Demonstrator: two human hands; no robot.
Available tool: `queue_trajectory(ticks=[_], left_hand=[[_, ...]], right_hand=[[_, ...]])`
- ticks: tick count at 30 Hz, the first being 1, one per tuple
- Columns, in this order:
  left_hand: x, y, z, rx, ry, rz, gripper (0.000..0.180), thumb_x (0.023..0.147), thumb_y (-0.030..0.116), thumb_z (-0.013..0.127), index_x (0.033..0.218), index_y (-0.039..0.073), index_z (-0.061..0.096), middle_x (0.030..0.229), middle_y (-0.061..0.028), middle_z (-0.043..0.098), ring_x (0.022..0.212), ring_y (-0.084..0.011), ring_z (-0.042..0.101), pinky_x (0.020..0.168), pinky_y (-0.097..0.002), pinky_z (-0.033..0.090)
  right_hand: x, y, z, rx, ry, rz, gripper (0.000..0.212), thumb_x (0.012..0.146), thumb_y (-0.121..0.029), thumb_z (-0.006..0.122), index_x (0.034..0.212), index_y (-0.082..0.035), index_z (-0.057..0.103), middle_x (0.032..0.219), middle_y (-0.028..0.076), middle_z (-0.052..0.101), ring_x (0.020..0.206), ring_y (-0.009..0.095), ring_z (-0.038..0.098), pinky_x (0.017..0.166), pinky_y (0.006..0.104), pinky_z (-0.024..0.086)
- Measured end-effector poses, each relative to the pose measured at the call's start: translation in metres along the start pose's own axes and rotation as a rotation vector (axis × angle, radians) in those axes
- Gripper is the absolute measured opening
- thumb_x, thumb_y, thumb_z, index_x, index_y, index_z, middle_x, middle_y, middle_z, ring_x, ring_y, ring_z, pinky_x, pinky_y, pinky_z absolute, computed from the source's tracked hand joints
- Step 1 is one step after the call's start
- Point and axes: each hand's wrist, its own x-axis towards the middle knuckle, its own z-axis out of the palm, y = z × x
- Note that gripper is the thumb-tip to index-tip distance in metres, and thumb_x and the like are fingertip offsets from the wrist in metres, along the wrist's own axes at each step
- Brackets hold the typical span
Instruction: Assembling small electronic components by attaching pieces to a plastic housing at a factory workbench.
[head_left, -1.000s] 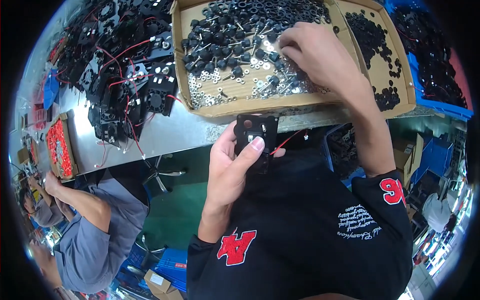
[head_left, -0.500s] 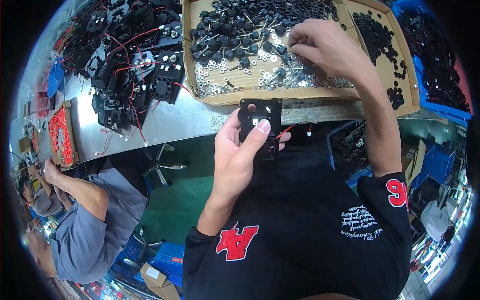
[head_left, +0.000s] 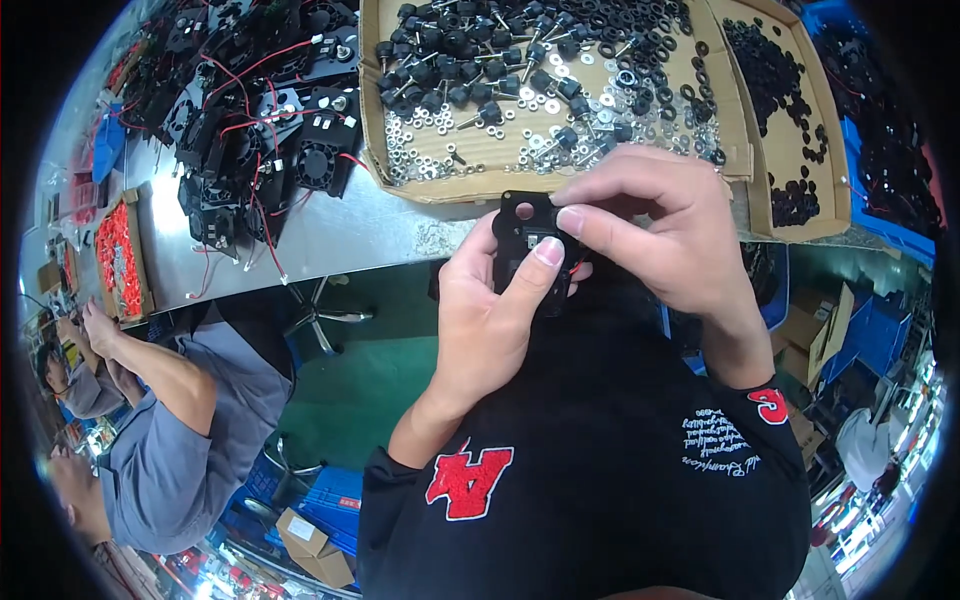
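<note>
My left hand (head_left: 490, 310) grips a black fan bracket (head_left: 513, 240), thumb across its face and fingers behind. The bracket has a round hole near its top and a small white connector beside my thumb. My right hand (head_left: 670, 225) is closed in a pinch at the bracket's upper right corner. Its fingertips cover the metal stud there, and whatever they hold is too small and hidden to name. Just beyond both hands lies a cardboard tray (head_left: 450, 188) with black knobs on metal shafts (head_left: 430, 62), small nuts (head_left: 400, 135), washers and black rings (head_left: 665, 95).
Black fan assemblies (head_left: 320, 165) with red wires are heaped on the metal table (head_left: 340, 240) at left. Another cardboard tray (head_left: 815, 228) holds black rings at right, beside a blue bin (head_left: 862, 180). A co-worker (head_left: 190, 430) in grey sits at left near a box of red parts (head_left: 120, 265).
My right hand has come back from the small parts in the tray to the bracket's upper right corner. The bracket and my left hand have shifted slightly right.
</note>
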Motion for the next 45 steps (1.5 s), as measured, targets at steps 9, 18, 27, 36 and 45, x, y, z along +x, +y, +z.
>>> queue_trajectory(ticks=[9,18,27,36,45], left_hand=[[-0.003,-0.001,0.004,-0.048,-0.015,-0.008,0.028,0.096,0.01,0.06,0.119,-0.003,0.052,0.101,-0.0086,0.065,0.086,-0.0112,0.064,0.077,-0.0247,0.053],[-0.009,-0.006,-0.004,0.057,0.027,0.026,0.029,0.095,0.008,0.058,0.121,-0.003,0.05,0.102,-0.0073,0.064,0.089,-0.0103,0.062,0.079,-0.0247,0.051],[-0.017,-0.001,-0.032,0.07,-0.024,0.032,0.036,0.092,0.007,0.062,0.123,-0.004,0.047,0.105,-0.0098,0.063,0.09,-0.014,0.064,0.08,-0.0273,0.052],[-0.024,0.007,-0.039,-0.041,-0.028,-0.096,0.034,0.087,0.002,0.061,0.119,-0.006,0.049,0.103,-0.0117,0.063,0.085,-0.0169,0.066,0.075,-0.0276,0.054],[-0.018,0.004,-0.04,-0.017,-0.079,-0.164,0.043,0.084,0.009,0.06,0.124,-0.007,0.05,0.102,-0.0143,0.063,0.083,-0.0247,0.069,0.07,-0.0345,0.06]], right_hand=[[-0.007,0.007,-0.006,-0.46,0.171,-0.447,0.025,0.072,-0.001,0.074,0.097,-0.005,0.074,0.082,0.005,0.061,0.068,0.013,0.059,0.058,0.0243,0.046],[0.001,0.022,0.002,-0.717,0.083,-0.659,0.025,0.071,-0.004,0.077,0.096,-0.004,0.073,0.076,0.005,0.058,0.064,0.018,0.059,0.055,0.0278,0.045],[0.016,0.013,0.014,-0.649,-0.019,-0.67,0.019,0.077,-0.01,0.072,0.095,-0.004,0.07,0.075,0.008,0.06,0.065,0.02,0.06,0.057,0.0299,0.046],[0.047,-0.005,-0.031,-0.86,0.225,-0.353,0.016,0.083,-0.014,0.069,0.093,-0.001,0.067,0.082,0.007,0.065,0.067,0.015,0.058,0.061,0.0269,0.046],[0.081,0.008,-0.01,-1.151,0.104,-0.121,0.02,0.08,-0.014,0.065,0.089,0.004,0.068,0.075,0.015,0.068,0.069,0.028,0.066,0.067,0.0368,0.052]])
